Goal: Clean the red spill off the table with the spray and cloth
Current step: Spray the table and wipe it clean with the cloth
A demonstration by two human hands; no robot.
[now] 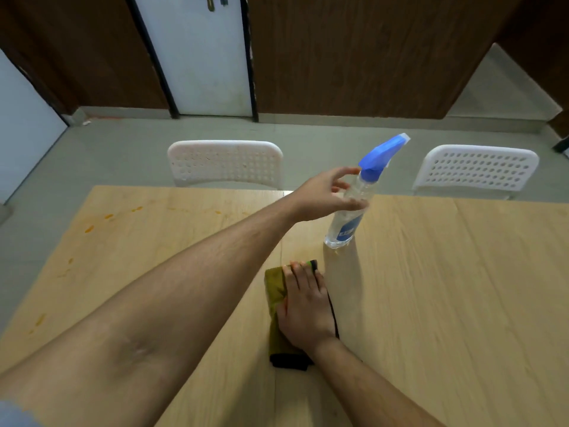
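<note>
Spray bottle (354,208) beside cloth (277,291), two white chairs (224,163) behind table (446,272)

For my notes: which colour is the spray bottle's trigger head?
Blue, on the spray bottle, in the head view.

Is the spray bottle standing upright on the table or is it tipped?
Upright: the spray bottle stands on its base on the table, blue nozzle on top.

Even, soft indoor light, moderately bright. The spray bottle (354,208) throws a faint shadow toward the viewer across the bench (446,288). Wide-angle bending curves the walls; the near forearm looks soft.
</note>
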